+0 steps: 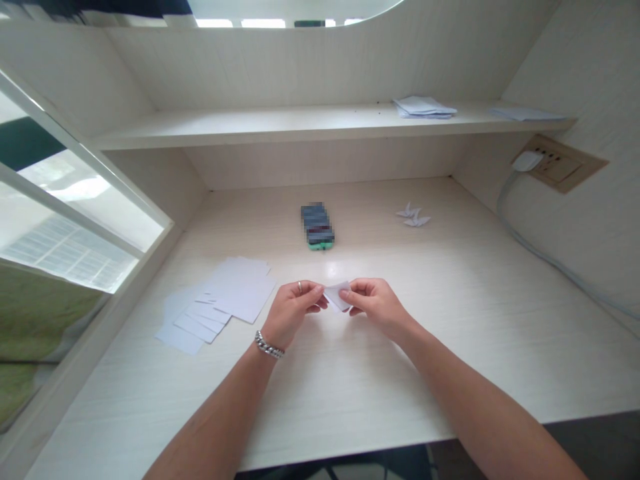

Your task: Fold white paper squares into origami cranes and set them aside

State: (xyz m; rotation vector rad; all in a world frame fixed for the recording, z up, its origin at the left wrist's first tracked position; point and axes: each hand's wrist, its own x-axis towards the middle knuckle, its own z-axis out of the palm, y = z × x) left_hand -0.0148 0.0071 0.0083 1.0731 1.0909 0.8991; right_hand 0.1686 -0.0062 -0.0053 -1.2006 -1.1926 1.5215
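A small folded piece of white paper (337, 295) is held just above the pale wooden desk (450, 320), pinched from both sides. My left hand (294, 308), with a ring and a chain bracelet, grips its left end with closed fingers. My right hand (374, 303) pinches its right end. A spread of several white paper slips (220, 303) lies on the desk to the left of my left hand. Two or three small folded paper pieces (414, 216) sit at the far right of the desk.
A phone in a green case (318, 227) lies beyond my hands. A shelf (250, 123) above the desk carries paper stacks (424, 107). A wall socket with a plug (550, 163) and cable is on the right; a window frame (85, 193) is on the left.
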